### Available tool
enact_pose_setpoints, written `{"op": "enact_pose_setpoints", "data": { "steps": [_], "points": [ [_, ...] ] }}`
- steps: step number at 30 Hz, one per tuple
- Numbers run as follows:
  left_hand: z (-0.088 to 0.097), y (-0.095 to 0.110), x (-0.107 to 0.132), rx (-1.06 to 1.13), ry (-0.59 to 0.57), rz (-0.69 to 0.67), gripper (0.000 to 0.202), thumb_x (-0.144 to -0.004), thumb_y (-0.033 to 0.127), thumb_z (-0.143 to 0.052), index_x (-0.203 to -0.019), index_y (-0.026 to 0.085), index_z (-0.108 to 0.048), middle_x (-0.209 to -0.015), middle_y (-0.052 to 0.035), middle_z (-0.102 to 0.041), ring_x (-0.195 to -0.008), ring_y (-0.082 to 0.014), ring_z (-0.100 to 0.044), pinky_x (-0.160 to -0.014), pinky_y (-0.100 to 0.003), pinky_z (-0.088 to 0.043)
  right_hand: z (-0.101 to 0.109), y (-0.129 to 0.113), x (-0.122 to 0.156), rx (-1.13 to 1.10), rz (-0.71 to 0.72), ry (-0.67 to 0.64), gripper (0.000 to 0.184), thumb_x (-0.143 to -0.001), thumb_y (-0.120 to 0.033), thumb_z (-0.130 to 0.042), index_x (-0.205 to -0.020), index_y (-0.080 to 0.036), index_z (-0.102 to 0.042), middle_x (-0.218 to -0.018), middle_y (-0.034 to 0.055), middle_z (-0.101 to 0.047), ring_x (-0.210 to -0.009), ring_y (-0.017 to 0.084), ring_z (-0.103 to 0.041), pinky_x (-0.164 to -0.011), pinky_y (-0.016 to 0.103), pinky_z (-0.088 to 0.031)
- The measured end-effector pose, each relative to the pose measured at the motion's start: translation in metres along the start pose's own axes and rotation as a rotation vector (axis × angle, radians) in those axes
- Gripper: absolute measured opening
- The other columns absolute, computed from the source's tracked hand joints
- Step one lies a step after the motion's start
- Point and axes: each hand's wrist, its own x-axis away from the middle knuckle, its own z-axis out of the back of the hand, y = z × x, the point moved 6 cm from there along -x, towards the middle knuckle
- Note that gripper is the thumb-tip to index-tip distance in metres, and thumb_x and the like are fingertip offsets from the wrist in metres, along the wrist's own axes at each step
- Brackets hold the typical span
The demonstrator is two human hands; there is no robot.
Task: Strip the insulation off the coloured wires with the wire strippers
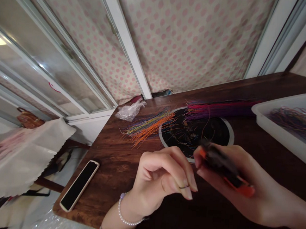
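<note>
Head view: a dark wooden table (105, 149) stands beneath a pink-dotted curtain (190, 43), with a glass sliding window (50, 67) toward 10 o'clock. The right hand (245, 181) clenches a blurred dark-and-orange object (225, 168) over the table at 3 o'clock, its long axis running from 10 to 4 o'clock. The left hand (161, 175) curls loosely, empty, beside a black round mat (210, 131).
</note>
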Motion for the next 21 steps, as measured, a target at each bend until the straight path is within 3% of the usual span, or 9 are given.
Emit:
{"op": "enact_pose_setpoints", "data": {
  "steps": [2,5,10,17,21],
  "points": [
    [0.001,0.002,-0.001,-0.052,-0.001,0.009,0.022,-0.091,0.026,-0.066,-0.07,0.02,-0.059,-0.066,-0.0002,-0.055,-0.067,-0.0139,-0.056,-0.064,-0.029,-0.048,0.004,0.004,0.005,-0.105,-0.098,0.053,0.006,-0.088,-0.025,-0.059,-0.089,-0.031,-0.06,-0.069,-0.0051,-0.064,-0.055,0.015,-0.061,-0.048,0.024,-0.052],
    [0.0,0.0,-0.002,-0.159,-0.038,0.073,0.018,-0.091,0.027,-0.065,-0.074,0.021,-0.065,-0.077,-0.0036,-0.061,-0.072,-0.0149,-0.051,-0.067,-0.031,-0.046,0.005,0.005,0.006,-0.312,-0.198,0.008,0.003,-0.086,-0.031,-0.065,-0.088,-0.033,-0.066,-0.064,-0.0066,-0.062,-0.049,0.012,-0.057,-0.043,0.02,-0.049],
    [-0.004,0.0,-0.004,-0.243,-0.06,0.069,0.016,-0.091,0.029,-0.066,-0.077,0.021,-0.067,-0.072,-0.0017,-0.052,-0.07,-0.0147,-0.046,-0.063,-0.03,-0.042,-0.001,0.002,0.002,-0.599,-0.284,-0.073,0.006,-0.08,-0.031,-0.073,-0.083,-0.028,-0.069,-0.067,-0.0042,-0.06,-0.057,0.012,-0.056,-0.05,0.021,-0.05],
    [-0.006,0.001,-0.002,-0.336,-0.003,0.112,0.019,-0.089,0.032,-0.068,-0.076,0.019,-0.068,-0.073,-0.0017,-0.051,-0.067,-0.0134,-0.047,-0.056,-0.028,-0.038,-0.008,0.004,-0.001,-0.745,-0.285,-0.121,0.019,-0.082,-0.036,-0.072,-0.072,-0.022,-0.063,-0.062,-0.0036,-0.052,-0.055,0.012,-0.046,-0.046,0.022,-0.038],
    [-0.006,0.004,-0.003,-0.413,-0.028,0.137,0.015,-0.089,0.026,-0.068,-0.076,0.017,-0.069,-0.075,-0.0015,-0.051,-0.067,-0.012,-0.048,-0.053,-0.025,-0.037,-0.009,0.007,0.001,-0.771,-0.339,-0.195,0.025,-0.082,-0.04,-0.073,-0.073,-0.022,-0.058,-0.061,-0.0051,-0.05,-0.054,0.01,-0.042,-0.047,0.021,-0.035]
  ]
}}
